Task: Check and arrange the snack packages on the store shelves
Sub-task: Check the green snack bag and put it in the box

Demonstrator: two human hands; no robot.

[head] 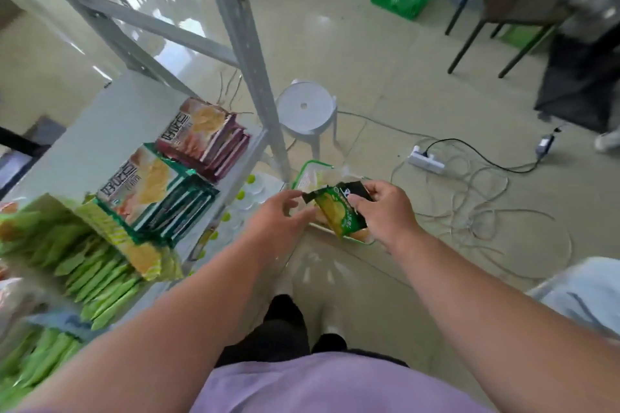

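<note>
Right hand (385, 211) grips a green snack packet (339, 211) above a floor basket (310, 166); left hand (281, 218) spread loose beside it.

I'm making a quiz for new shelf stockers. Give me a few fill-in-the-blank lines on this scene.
1. The green snack pack is gripped by the ____ hand.
2. The stool on the floor is ____ in colour.
3. On the shelf, the red-edged packs lie ____ from the person than the green-edged packs.

Missing: right; white; farther
</note>
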